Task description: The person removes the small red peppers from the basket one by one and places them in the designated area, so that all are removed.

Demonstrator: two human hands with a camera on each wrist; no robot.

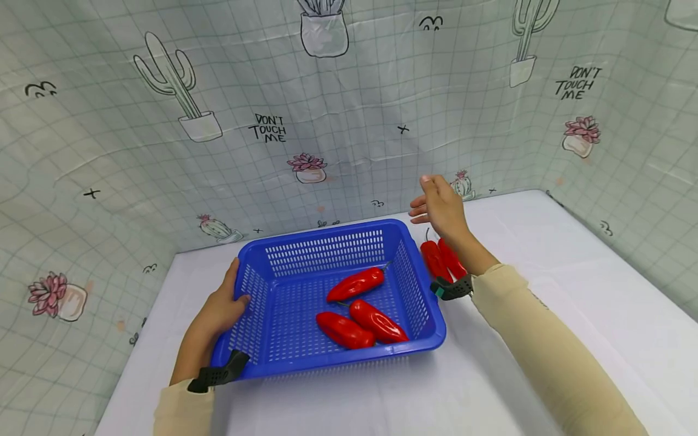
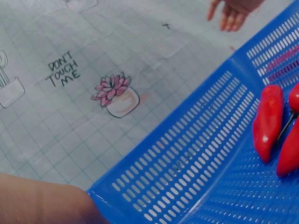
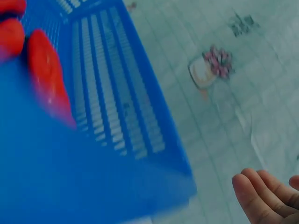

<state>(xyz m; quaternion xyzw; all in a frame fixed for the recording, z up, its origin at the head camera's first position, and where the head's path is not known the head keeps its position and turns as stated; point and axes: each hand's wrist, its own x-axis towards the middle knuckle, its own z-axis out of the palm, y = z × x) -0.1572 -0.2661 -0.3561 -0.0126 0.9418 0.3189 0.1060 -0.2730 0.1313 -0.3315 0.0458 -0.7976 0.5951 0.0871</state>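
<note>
A blue plastic basket (image 1: pixel 294 318) with slotted walls holds three red chili peppers, one pepper (image 1: pixel 357 283) behind the other two (image 1: pixel 378 320). My left hand (image 1: pixel 225 307) grips the basket's left rim, thumb inside the wall and fingers outside. Beyond the back right corner, my right hand (image 1: pixel 444 211) is raised with nothing in it, fingers loosely extended. Two more red peppers (image 1: pixel 434 260) lie on the table beside the basket's right wall, partly hidden by the right wrist. In the right wrist view the fingers (image 3: pixel 254 196) show apart from the basket rim.
A white-covered table (image 1: pixel 507 345) lies under everything. A cloth backdrop (image 1: pixel 360 145) with a grid and printed cactus drawings rises behind the table and along both sides. Each wrist wears a black strap (image 1: pixel 455 288).
</note>
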